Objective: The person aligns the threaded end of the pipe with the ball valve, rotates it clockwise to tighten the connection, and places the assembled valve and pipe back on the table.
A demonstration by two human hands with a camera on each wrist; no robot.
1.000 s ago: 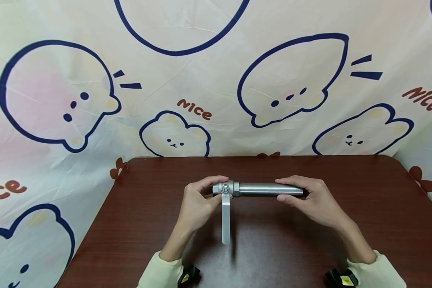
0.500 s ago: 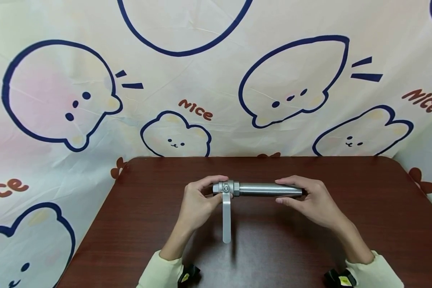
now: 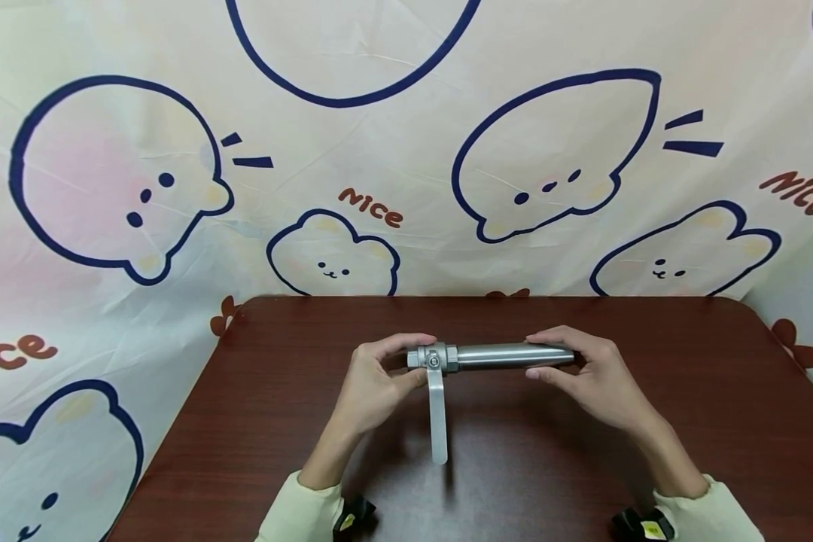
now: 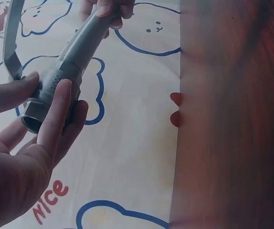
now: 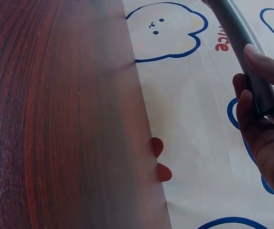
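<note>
Between both hands a steel ball valve (image 3: 436, 357) with a smooth metal pipe (image 3: 491, 357) on its right side is held level above the table. My left hand (image 3: 378, 382) grips the valve body, thumb on the near side and fingers over the far side. The flat lever handle (image 3: 438, 421) hangs toward the near edge. My right hand (image 3: 599, 380) holds the pipe's right end between thumb and fingers. In the left wrist view the valve's open threaded end (image 4: 32, 122) faces the camera. The right wrist view shows the pipe's dark end (image 5: 266, 109) by the palm.
A dark red-brown wooden table (image 3: 278, 421) lies beneath. Behind it hangs a pale cloth (image 3: 420, 150) printed with cartoon outlines. Black wrist straps (image 3: 355, 516) show below both pale sleeves (image 3: 301, 508).
The valve and pipe have shifted slightly right. The lever has swung a little, its lower end now further right. Both hands keep their hold.
</note>
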